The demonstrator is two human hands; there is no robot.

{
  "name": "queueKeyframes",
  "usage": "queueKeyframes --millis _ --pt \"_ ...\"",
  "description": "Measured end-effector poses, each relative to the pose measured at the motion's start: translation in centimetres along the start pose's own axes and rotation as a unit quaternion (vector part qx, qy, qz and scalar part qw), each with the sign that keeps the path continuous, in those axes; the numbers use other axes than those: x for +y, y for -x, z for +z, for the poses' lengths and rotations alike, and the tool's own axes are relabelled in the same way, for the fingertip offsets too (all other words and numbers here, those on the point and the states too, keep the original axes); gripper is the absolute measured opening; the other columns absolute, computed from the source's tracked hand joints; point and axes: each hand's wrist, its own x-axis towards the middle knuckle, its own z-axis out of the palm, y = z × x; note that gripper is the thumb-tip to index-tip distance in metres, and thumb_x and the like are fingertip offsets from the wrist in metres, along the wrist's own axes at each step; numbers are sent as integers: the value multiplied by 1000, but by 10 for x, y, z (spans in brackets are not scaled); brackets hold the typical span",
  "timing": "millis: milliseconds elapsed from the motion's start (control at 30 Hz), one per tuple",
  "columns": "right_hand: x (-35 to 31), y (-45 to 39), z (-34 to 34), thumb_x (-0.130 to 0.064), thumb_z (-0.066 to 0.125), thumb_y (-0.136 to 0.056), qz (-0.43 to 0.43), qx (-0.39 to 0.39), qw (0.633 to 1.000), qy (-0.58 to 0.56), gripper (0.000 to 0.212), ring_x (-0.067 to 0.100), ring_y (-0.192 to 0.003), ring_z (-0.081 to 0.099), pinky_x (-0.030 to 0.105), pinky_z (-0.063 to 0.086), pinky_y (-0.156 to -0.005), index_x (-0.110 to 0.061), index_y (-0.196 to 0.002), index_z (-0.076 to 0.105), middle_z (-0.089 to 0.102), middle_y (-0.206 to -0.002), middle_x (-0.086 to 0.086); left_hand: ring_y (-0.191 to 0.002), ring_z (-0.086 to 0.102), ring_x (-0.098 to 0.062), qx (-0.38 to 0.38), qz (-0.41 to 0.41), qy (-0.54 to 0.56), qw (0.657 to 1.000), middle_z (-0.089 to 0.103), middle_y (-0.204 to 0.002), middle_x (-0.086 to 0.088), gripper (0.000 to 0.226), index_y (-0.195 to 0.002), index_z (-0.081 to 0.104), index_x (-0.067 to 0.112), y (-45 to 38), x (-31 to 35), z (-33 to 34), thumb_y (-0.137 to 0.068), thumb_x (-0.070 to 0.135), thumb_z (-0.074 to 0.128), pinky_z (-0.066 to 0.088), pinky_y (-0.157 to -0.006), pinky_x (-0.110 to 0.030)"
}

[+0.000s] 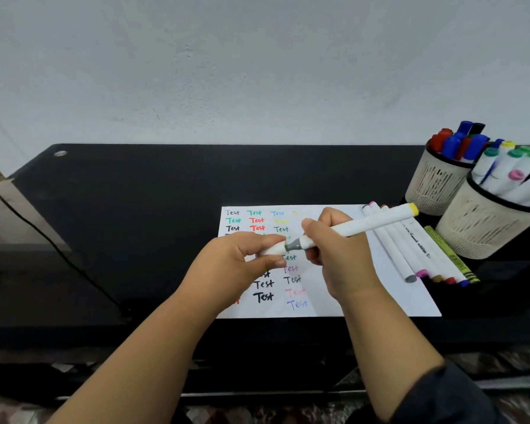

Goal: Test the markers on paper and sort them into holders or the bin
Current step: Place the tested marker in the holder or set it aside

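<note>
A white marker (358, 226) is held above the paper (343, 289), its long axis running from lower left to upper right: the yellow-tipped end points up and right toward the holders, the other end points down and left toward the left hand (242, 264). The barrel is white and smooth, with a grey collar where it meets a white cap (273, 248).

The right hand (337, 252) grips the barrel near the grey collar, its fingers (314, 237) curled round it and the thumb lying on top. The left hand pinches the white cap between thumb and forefinger, the remaining fingers curled underneath. Whether the cap is fully seated on the marker or slightly off cannot be told.

The paper lies flat on the black desk (135, 209) and carries rows of the word "Test" in black, green, red, blue, yellow, purple and pink; some words are hidden under the hands.

On the right part of the paper a row of loose markers (410, 249) lies side by side, long axes running from upper left to lower right, coloured ends toward the near edge. A yellow-green crayon (450, 255) lies just beside them on the desk, parallel to them.

Two pale mesh holders stand at the right end of the desk, touching each other. The far holder (435, 185) contains red, blue and black capped markers; the near holder (484, 231) contains white markers with green, pink, yellow and blue caps, all leaning to the right.

A black cable (58, 249) runs down across the left side of the desk.
</note>
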Motion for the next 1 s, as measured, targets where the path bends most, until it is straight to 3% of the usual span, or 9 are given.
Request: queueKeyframes --millis 100,167,333,533,667,733,867,933,1000 --pt "1 1 3 1 57 -85 1 -8 1000 14 47 9 -37 39 16 31 -40 -17 -49 33 44 -42 -1 -98 54 10 -8 12 -18 1000 63 -98 27 27 -95 62 53 0 0 4 -78 34 71 41 -81 -9" --pt "2 1 4 3 54 -86 4 -7 1000 17 45 9 -37 37 16 31 -40 -15 -51 31 41 -40 -4 -96 54 9 -4 14 -19 1000 65 -97 24 27 -95 62 52 0 0 5 -78 34 71 42 -84 -12" --pt "8 1 11 1 53 -87 30 17 999 4 41 12 -41 32 20 29 -42 -13 -56 30 31 -52 6 -82 56 1 32 17 -7 999 67 -90 16 34 -77 60 63 1 2 9 -80 31 71 45 -63 -23" --pt "18 -2 17 -7 57 -87 58 25 998 6 43 17 -47 29 24 28 -46 -19 -55 30 31 -55 7 -80 52 12 84 12 -49 995 60 -86 29 24 -99 66 46 -5 -4 14 -83 27 68 40 -55 -19" --pt "19 -4 17 -15 60 -87 77 29 996 14 43 16 -47 28 25 26 -47 -20 -55 32 32 -55 4 -85 51 9 95 8 -79 992 54 -87 32 23 -103 65 44 -8 -4 13 -85 28 66 40 -70 -6" --pt "15 -4 16 -21 63 -88 104 27 994 16 40 13 -45 29 24 27 -46 -18 -57 38 34 -51 0 -78 50 10 93 6 -102 990 50 -83 33 23 -106 64 44 -10 -3 13 -87 31 63 34 -69 -1" --pt "2 0 9 -30 66 -87 138 26 989 -40 33 7 -40 32 19 28 -42 -16 -63 48 40 -47 -5 -75 49 7 92 -6 -130 987 49 -89 34 29 -118 62 41 -8 -1 14 -89 35 59 36 -66 -4" --pt "-4 1 1 -29 67 -86 144 67 982 -105 26 6 -40 35 17 29 -41 -15 -72 51 48 -48 -3 -80 48 1 96 -11 -152 984 55 -104 27 32 -123 58 40 -5 1 10 -91 37 57 36 -61 -8" --pt "-9 2 -8 -23 68 -86 134 122 971 -159 26 7 -43 39 18 31 -42 -14 -83 44 55 -52 -2 -73 52 -6 98 -28 -167 981 53 -100 22 34 -126 55 40 -1 5 5 -92 38 54 39 -49 -10"
